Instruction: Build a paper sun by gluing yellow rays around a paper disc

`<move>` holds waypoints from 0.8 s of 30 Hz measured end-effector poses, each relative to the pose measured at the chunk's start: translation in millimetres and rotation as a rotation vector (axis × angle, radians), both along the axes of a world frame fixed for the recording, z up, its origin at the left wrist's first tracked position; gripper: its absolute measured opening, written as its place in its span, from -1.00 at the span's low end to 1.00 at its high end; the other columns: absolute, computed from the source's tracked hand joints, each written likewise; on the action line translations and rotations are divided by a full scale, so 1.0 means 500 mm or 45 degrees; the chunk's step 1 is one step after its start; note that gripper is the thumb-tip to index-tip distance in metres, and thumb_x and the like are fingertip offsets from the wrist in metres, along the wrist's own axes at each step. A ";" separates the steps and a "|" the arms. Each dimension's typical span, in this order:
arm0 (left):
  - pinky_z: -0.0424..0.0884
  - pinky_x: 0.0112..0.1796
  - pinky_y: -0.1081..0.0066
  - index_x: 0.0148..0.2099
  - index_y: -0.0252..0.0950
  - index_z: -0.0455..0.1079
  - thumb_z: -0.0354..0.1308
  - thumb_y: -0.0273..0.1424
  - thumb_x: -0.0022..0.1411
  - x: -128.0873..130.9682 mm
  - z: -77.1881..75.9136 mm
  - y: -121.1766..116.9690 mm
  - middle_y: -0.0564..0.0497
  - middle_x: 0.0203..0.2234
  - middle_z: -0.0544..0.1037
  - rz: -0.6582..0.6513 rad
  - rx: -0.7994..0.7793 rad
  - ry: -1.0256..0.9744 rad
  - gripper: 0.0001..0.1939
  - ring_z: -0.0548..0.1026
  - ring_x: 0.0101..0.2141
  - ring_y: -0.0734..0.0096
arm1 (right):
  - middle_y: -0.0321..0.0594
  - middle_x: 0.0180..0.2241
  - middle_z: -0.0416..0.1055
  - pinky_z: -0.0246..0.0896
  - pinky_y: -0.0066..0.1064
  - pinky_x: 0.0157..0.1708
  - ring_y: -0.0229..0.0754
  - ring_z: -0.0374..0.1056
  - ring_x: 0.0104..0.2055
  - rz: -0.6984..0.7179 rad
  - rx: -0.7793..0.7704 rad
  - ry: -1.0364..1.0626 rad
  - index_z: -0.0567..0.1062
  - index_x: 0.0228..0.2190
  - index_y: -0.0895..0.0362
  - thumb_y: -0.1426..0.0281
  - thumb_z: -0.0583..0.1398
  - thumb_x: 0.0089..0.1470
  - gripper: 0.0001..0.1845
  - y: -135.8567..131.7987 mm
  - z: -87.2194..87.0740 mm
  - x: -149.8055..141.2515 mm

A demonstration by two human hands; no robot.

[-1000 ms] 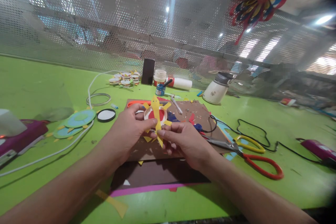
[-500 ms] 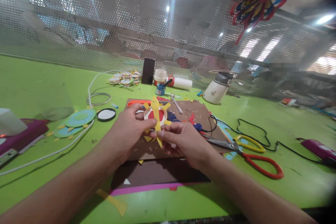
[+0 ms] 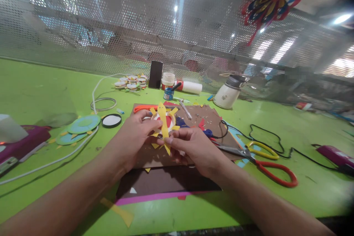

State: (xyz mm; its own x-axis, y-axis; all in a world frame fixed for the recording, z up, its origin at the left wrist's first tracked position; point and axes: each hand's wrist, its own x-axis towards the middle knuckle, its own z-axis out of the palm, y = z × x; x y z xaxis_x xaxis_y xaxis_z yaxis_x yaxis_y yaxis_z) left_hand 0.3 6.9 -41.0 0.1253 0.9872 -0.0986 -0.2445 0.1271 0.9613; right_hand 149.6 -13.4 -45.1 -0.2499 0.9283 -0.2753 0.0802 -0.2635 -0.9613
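Between my hands is a paper turtle, with a yellow head, legs and long tail strip and a round red and white body. My left hand is closed on its left edge, the thumb on the body beside the yellow strip. With thumb and fingers, my right hand pinches the lower part of the strip. Below lies a brown board scattered with paper scraps. An orange-handled cutter and a white stick-like tool lie just beyond the turtle; the fingertips beneath it are partly hidden.
Scissors with yellow and red handles lie at right, beside a black cable and a blue tool. Green paper rings and a round black lid are at left. Jars, a phone and a white jug stand behind.
My left thumb has shifted slightly up and left, off the yellow strip and onto the body's edge. The right hand keeps its pinch on the strip, and the turtle stays nearly in place.
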 end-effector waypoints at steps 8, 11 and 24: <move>0.43 -0.54 0.45 -0.44 -0.28 0.25 0.19 -0.46 -0.02 -0.003 -0.005 0.004 0.11 -0.58 0.37 0.012 -0.008 -0.041 -0.86 0.40 -0.56 0.49 | -0.39 -0.69 0.35 0.00 -0.64 -0.69 -0.47 0.15 -0.70 0.008 0.006 0.008 0.39 -0.60 0.18 0.36 0.30 -0.06 -0.76 -0.002 -0.003 0.000; 0.42 -0.54 0.47 -0.45 -0.28 0.24 0.19 -0.46 -0.04 -0.004 -0.005 0.005 0.10 -0.57 0.37 0.028 -0.008 0.019 -0.86 0.40 -0.55 0.49 | -0.39 -0.70 0.35 -0.02 -0.64 -0.70 -0.47 0.14 -0.71 -0.004 0.011 0.021 0.37 -0.61 0.18 0.35 0.30 -0.07 -0.75 -0.001 -0.003 -0.001; 0.44 -0.52 0.45 -0.38 -0.28 0.27 0.29 -0.44 -0.10 -0.003 0.003 -0.001 0.09 -0.54 0.45 0.029 -0.011 0.070 -0.76 0.43 -0.59 0.51 | -0.41 -0.73 0.30 -0.01 -0.64 -0.69 -0.47 0.10 -0.71 -0.053 0.019 -0.027 0.39 -0.60 0.18 0.41 0.28 -0.06 -0.81 -0.005 0.005 -0.002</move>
